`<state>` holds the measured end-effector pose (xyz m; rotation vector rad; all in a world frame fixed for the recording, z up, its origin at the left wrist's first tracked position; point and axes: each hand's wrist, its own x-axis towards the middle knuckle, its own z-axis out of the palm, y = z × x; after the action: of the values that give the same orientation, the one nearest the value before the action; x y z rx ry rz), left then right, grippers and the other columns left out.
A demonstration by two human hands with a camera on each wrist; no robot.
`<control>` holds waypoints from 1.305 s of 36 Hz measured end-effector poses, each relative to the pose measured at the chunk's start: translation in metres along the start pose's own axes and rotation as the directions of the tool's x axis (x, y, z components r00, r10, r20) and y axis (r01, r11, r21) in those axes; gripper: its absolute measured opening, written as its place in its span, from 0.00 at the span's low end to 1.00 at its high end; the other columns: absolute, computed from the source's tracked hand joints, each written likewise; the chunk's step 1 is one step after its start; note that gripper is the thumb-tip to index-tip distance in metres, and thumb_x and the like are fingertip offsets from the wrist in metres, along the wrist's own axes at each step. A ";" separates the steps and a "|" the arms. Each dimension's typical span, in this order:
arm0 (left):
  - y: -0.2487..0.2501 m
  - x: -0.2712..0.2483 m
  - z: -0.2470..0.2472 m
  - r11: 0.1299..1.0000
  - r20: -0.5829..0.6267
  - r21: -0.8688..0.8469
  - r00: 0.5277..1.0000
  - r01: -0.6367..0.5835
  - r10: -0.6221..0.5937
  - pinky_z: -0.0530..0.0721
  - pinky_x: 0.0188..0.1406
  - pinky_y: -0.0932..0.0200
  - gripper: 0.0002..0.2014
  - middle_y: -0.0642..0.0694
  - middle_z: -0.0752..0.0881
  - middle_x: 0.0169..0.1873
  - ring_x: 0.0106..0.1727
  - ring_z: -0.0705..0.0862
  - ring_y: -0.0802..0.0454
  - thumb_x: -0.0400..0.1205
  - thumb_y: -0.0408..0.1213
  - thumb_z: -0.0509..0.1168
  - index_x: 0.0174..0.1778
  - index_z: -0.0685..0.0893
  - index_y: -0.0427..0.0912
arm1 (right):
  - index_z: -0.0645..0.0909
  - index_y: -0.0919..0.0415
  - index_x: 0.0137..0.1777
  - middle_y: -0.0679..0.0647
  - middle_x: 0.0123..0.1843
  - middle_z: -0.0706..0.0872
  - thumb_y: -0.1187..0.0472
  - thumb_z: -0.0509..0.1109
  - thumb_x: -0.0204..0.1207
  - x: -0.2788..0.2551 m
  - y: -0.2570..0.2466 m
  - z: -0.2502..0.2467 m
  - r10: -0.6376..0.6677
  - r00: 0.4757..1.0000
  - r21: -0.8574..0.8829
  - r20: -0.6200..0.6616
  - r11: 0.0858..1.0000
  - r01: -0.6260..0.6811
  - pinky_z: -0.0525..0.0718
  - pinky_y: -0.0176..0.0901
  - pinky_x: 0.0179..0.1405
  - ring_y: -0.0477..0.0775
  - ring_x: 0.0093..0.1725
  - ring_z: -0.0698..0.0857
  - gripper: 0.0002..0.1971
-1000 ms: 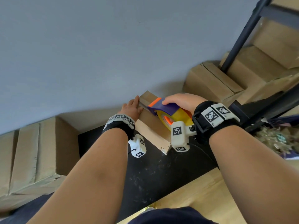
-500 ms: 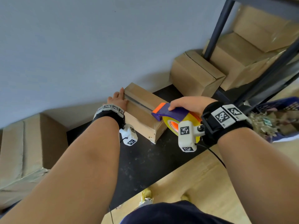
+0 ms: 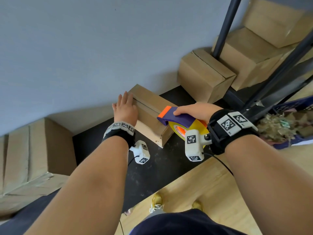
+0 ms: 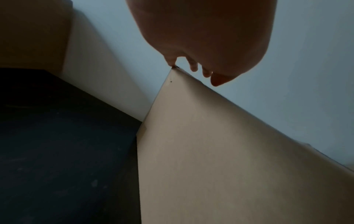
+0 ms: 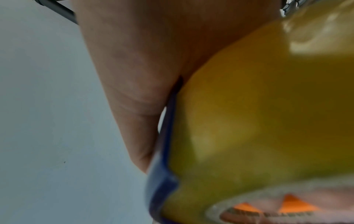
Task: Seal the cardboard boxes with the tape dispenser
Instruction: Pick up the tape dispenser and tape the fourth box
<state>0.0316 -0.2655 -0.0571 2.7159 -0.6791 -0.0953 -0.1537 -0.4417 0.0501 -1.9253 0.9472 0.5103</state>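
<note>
In the centre of the head view, the small cardboard box (image 3: pixel 149 114) sits tight against the grey wall (image 3: pixel 101 48), so you have no passage behind it. Your left hand (image 3: pixel 125 109) blocks its left end; the tape dispenser (image 3: pixel 179 119) blocks its lower right corner. Bare black mat (image 3: pixel 105 146) lies open at centre left, hemmed by the large carton (image 3: pixel 33 153). To the upper right, another box (image 3: pixel 205 75) and dark shelf posts (image 3: pixel 223 28) close the way.

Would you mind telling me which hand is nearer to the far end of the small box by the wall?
Left hand rests there on the small box; right hand is beyond its near end.
</note>
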 end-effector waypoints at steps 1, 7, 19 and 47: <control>0.002 -0.002 0.002 1.000 0.020 0.022 1.000 -0.021 0.020 0.43 0.82 0.39 0.27 0.50 0.50 0.85 0.85 0.45 0.49 0.86 0.38 0.46 0.84 0.56 0.51 | 0.82 0.57 0.52 0.58 0.51 0.89 0.36 0.74 0.70 0.001 0.001 0.000 -0.001 1.000 0.002 0.000 1.000 0.001 0.84 0.52 0.63 0.58 0.52 0.88 0.24; 0.003 -0.010 0.011 0.991 0.135 0.113 0.990 -0.065 0.050 0.36 0.79 0.32 0.25 0.52 0.43 0.85 0.84 0.36 0.47 0.89 0.49 0.38 0.84 0.46 0.58 | 0.82 0.57 0.55 0.58 0.52 0.89 0.36 0.74 0.69 0.003 0.005 -0.002 0.005 1.000 -0.002 0.025 1.000 -0.005 0.83 0.55 0.65 0.59 0.53 0.88 0.26; 0.009 -0.008 0.009 0.994 0.182 0.112 0.983 -0.007 -0.013 0.35 0.80 0.34 0.25 0.53 0.42 0.84 0.84 0.35 0.47 0.89 0.52 0.37 0.83 0.45 0.63 | 0.82 0.57 0.57 0.55 0.51 0.89 0.33 0.75 0.64 0.002 0.016 -0.008 -0.022 0.999 0.023 -0.044 0.999 0.023 0.84 0.55 0.63 0.57 0.51 0.89 0.31; 0.028 -0.003 0.017 0.978 0.163 0.179 0.977 0.108 -0.138 0.36 0.78 0.30 0.35 0.54 0.41 0.84 0.84 0.34 0.49 0.83 0.64 0.43 0.85 0.44 0.55 | 0.82 0.59 0.53 0.57 0.49 0.90 0.36 0.75 0.68 0.015 0.033 0.007 0.008 1.000 0.119 -0.010 0.993 -0.006 0.85 0.50 0.58 0.57 0.48 0.89 0.27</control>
<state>0.0143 -0.2928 -0.0639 2.9386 -0.5886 -0.3238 -0.1698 -0.4514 0.0183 -1.8201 0.9698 0.4384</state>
